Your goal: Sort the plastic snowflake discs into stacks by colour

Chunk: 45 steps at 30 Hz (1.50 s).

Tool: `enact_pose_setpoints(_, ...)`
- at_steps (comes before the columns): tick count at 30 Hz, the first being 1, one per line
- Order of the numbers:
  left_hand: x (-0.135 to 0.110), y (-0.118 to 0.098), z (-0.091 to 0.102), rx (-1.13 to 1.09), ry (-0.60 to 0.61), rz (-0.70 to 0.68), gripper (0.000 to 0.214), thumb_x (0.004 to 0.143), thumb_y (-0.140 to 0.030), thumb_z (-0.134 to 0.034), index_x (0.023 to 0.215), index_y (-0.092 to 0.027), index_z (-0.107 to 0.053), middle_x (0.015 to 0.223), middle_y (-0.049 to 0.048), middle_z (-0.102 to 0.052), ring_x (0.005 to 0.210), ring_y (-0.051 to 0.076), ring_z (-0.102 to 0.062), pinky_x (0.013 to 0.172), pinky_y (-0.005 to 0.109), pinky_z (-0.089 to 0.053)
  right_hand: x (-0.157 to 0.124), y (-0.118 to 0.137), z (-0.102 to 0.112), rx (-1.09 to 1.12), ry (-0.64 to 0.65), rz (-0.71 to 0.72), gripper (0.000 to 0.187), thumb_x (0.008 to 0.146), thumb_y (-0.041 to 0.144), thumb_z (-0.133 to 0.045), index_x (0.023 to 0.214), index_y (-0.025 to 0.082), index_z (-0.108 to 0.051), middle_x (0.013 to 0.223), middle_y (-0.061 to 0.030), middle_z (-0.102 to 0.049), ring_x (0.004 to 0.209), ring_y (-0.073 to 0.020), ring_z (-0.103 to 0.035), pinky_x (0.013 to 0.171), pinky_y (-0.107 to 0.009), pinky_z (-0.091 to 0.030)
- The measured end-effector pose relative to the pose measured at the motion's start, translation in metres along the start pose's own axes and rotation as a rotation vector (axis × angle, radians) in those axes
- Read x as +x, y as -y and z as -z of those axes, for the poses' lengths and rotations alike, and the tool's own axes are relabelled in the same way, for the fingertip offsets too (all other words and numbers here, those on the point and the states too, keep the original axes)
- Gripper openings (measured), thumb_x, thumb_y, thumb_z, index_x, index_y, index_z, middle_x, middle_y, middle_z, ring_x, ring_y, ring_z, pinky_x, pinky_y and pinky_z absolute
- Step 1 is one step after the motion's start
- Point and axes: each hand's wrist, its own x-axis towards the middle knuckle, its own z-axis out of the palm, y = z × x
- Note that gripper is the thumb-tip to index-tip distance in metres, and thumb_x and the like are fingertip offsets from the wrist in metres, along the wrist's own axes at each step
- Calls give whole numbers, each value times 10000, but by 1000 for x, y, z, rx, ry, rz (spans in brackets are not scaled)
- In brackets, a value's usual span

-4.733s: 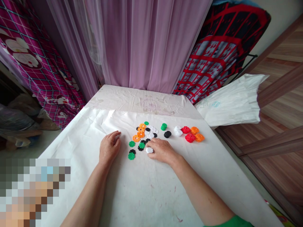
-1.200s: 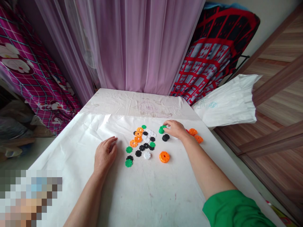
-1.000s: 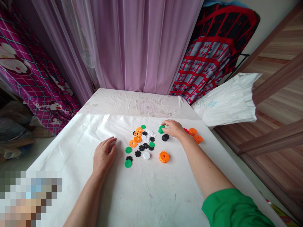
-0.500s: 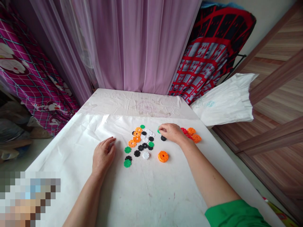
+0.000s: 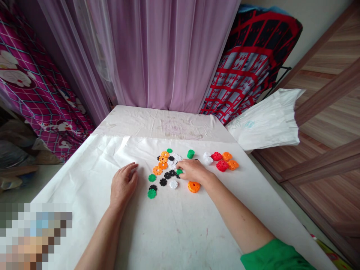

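Observation:
Small plastic flower-shaped discs in orange, green, black and white lie scattered in a loose pile (image 5: 167, 167) on a white-covered table (image 5: 174, 225). My right hand (image 5: 193, 171) rests at the pile's right edge, fingers curled, fingertips pinching at a green disc (image 5: 179, 171). Just below its wrist sits a thicker orange disc stack (image 5: 193, 186). My left hand (image 5: 123, 182) lies flat and open on the cloth, left of the pile, touching nothing else. A green stack (image 5: 191, 153) stands behind my right hand.
White (image 5: 207, 158), red (image 5: 219, 161) and orange (image 5: 230, 160) disc stacks sit in a group to the right. A white bag (image 5: 267, 122) hangs off the table's right side. Purple curtains (image 5: 168, 56) and patterned fabrics close off the far edge.
My right hand has drawn back from the green stack at the far side to the right edge of the scattered pile, uncovering the white and red stacks. My left hand has stayed put.

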Motion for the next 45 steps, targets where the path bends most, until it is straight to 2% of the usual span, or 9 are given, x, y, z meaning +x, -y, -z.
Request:
enact_pose_setpoints(8,0,2,0,3,16,-11,361,826,-320,-459,1069,-250,-716,1215,44,-717,1049,246,-665,972,393,-513,5,2,-11,7,18,6,252,768,302,-655,1014,248,-671,1045,-22,-724,979,-215,-656,726,-274,-403)
enact_pose_setpoints(11,0,3,0,11,26,-6,365,823,-316,-461,1078,-247,-713,1225,46,-713,1062,250,-663,986,399,-507,4,-1,-8,18,-5,-1,249,766,302,-666,1008,244,-672,1045,-21,-726,957,-207,-659,719,-268,-401)
enact_pose_setpoints(17,0,4,-1,13,35,-6,388,838,-335,-440,1098,-227,-708,1238,57,-706,1073,254,-656,986,408,-504,9,-37,18,37,-200,-150,213,802,321,-639,1001,250,-661,1059,-13,-716,943,-184,-650,726,-254,-404)
enact_pose_setpoints(22,0,5,-2,9,32,-7,390,831,-330,-446,1101,-220,-705,1246,58,-702,1089,253,-649,995,409,-498,24,-67,28,11,-226,-268,224,793,328,-635,1002,248,-657,1077,-15,-716,979,-191,-645,748,-257,-405)
enact_pose_setpoints(31,0,7,-3,18,8,-19,375,843,-333,-449,1095,-235,-707,1231,48,-708,1071,245,-654,966,394,-511,35,-73,23,16,-208,-283,233,773,323,-654,996,256,-670,1084,-14,-719,984,-192,-642,762,-260,-412)
enact_pose_setpoints(37,-1,6,-2,19,10,-23,384,833,-331,-451,1095,-227,-712,1228,52,-710,1065,245,-657,974,394,-508,31,-79,25,60,-246,-257,298,794,316,-663,1084,247,-655,1100,-14,-713,983,-176,-638,767,-249,-411)
enact_pose_setpoints(41,0,5,-2,17,5,-20,377,826,-317,-456,1085,-226,-713,1223,55,-713,1053,248,-661,964,399,-515,15,-63,29,85,-337,-232,172,846,250,-594,994,239,-681,1058,-13,-716,927,-161,-640,747,-248,-400)
enact_pose_setpoints(43,0,5,-2,13,5,-18,373,824,-308,-457,1082,-227,-713,1225,54,-711,1033,243,-667,956,397,-518,4,-38,26,115,-343,-159,143,859,221,-570,925,245,-694,1008,-1,-721,865,-147,-640,729,-246,-396)
enact_pose_setpoints(45,1,5,-3,7,6,-16,371,820,-293,-457,1082,-230,-711,1226,52,-711,1026,239,-669,961,399,-517,-6,-7,17,168,-294,1,133,860,222,-579,898,252,-703,953,14,-726,839,-139,-641,720,-240,-399)
